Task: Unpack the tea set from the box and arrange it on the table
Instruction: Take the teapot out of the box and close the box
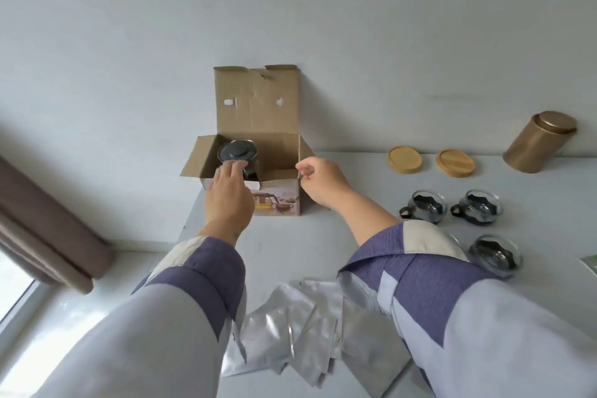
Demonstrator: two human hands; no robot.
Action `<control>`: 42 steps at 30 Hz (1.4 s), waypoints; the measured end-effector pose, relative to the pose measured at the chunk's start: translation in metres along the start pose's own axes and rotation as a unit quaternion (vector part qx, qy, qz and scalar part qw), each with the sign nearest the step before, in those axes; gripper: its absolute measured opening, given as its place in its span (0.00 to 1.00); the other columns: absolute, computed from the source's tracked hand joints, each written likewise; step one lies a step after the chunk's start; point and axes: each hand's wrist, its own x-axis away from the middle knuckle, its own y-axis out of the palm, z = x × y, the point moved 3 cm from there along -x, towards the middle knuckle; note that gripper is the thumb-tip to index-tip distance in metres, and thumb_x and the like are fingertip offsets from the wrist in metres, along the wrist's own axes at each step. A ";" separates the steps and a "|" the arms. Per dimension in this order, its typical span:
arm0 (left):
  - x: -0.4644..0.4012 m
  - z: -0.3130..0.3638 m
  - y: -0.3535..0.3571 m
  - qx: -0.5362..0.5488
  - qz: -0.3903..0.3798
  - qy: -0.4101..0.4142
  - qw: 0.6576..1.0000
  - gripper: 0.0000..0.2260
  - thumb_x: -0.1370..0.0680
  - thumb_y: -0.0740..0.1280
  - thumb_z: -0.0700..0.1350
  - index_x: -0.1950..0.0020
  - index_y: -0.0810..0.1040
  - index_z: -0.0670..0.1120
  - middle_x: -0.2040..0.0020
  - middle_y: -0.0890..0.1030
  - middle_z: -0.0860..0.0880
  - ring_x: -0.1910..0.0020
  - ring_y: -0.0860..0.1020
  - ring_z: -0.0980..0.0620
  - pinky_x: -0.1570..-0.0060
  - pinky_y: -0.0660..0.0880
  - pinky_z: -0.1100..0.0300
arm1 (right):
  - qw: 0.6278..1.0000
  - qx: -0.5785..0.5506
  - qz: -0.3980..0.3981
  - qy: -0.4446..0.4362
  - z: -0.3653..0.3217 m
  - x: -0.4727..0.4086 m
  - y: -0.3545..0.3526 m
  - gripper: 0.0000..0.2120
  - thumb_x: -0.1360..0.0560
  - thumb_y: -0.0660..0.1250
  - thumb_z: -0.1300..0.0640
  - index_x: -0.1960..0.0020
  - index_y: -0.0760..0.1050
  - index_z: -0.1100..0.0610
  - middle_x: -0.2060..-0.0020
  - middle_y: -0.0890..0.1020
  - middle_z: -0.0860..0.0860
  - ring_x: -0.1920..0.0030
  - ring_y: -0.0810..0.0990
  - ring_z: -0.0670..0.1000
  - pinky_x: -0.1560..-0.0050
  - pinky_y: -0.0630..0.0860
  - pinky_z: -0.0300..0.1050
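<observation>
Here the cardboard box [258, 171] stood open at the far edge of the white table [323, 252], its tall lid flap leaning against the wall and its side flaps spread. Inside, toward the left, sat the teapot [237, 152], dark lid uppermost. The left hand [227, 194] reached over the box's near wall with fingers fairly straight, the fingertips [234, 165] at the teapot's near rim (whether they truly touched it could not be told). The right hand [318, 179] hovered at the box's right front corner, fingers loosely curled and apart, with nothing seen in its grip; contact with the cardboard was unclear. To the right, well apart from the box, three glass cups with dark inserts stood on the table: two side by side [424, 207] [478, 207] and a third [496, 255] nearer, partly behind the right sleeve. Beyond them lay two round wooden coasters [404, 160] [455, 162] just beside each other, and a gold tin [539, 142] stood near the wall. Crumpled silver wrapping [297, 333] lay between the forearms at the near edge.
</observation>
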 end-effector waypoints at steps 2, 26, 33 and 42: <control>-0.016 -0.026 -0.004 -0.004 0.009 -0.021 1.000 0.23 0.24 0.57 0.35 0.28 0.64 0.44 0.29 0.66 0.46 0.30 0.64 0.45 0.31 0.61 0.51 | 0.999 0.030 -0.016 -0.021 -0.020 -0.016 0.022 0.15 0.24 0.60 0.60 0.39 0.77 0.54 0.42 0.81 0.51 0.40 0.77 0.53 0.36 0.71 0.43; -0.063 -0.087 0.038 0.074 -0.080 -0.106 0.988 0.25 0.19 0.51 0.40 0.23 0.48 0.41 0.24 0.58 0.42 0.28 0.63 0.44 0.31 0.63 0.51 | 0.971 0.113 -0.148 0.148 -0.060 -0.091 0.108 0.15 0.19 0.54 0.61 0.36 0.70 0.63 0.52 0.71 0.54 0.63 0.71 0.48 0.64 0.66 0.39; -0.061 -0.083 0.030 0.070 -0.093 -0.113 0.987 0.24 0.19 0.51 0.38 0.23 0.49 0.41 0.25 0.59 0.42 0.28 0.63 0.43 0.31 0.62 0.50 | 0.990 0.037 -0.059 0.120 -0.073 -0.082 0.059 0.15 0.18 0.53 0.57 0.34 0.64 0.63 0.52 0.71 0.54 0.60 0.72 0.50 0.63 0.67 0.42; -0.059 -0.080 0.028 0.082 -0.109 -0.120 0.983 0.26 0.21 0.51 0.34 0.23 0.48 0.39 0.25 0.58 0.39 0.29 0.62 0.40 0.31 0.62 0.49 | 0.990 -0.007 0.037 0.138 -0.060 -0.063 -0.031 0.15 0.19 0.54 0.51 0.38 0.68 0.59 0.47 0.77 0.59 0.47 0.78 0.59 0.50 0.80 0.54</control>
